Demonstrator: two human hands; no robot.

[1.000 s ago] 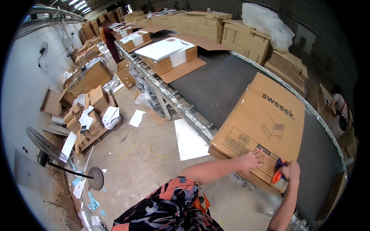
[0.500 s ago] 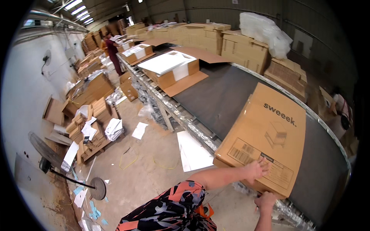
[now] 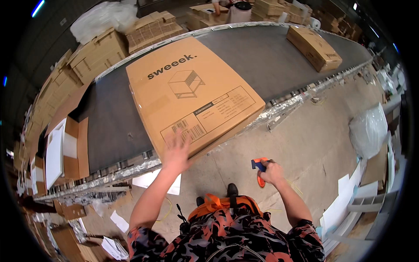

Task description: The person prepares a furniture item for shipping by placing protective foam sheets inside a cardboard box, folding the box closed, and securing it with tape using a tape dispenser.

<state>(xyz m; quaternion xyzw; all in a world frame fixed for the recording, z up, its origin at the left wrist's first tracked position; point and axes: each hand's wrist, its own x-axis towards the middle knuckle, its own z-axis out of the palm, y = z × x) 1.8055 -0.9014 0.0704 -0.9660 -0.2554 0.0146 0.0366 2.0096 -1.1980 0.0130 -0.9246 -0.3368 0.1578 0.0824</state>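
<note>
A large, flat brown carton (image 3: 205,85), with a line drawing of furniture and a printed label, lies on the dark conveyor belt (image 3: 244,48). My left hand (image 3: 176,148) is at its near edge, beside the barcodes, fingers spread and slightly blurred; whether it touches cannot be told. Off the belt, on the near side, my right hand (image 3: 271,171) grips an orange-and-blue hand tool (image 3: 260,164). Its exact kind is unclear, and my fingers partly cover it.
Another brown carton (image 3: 315,48) sits farther right on the belt. At the left is an open carton with white panels (image 3: 56,146). Stacked cartons (image 3: 97,56) line the far side, where a person (image 3: 238,13) is partly visible. A plastic-wrapped bundle (image 3: 369,131) stands right.
The view has swung to the right. My right hand has left the carton's near edge and now shows the tool in its grip. My left hand has shifted toward the label's barcode end.
</note>
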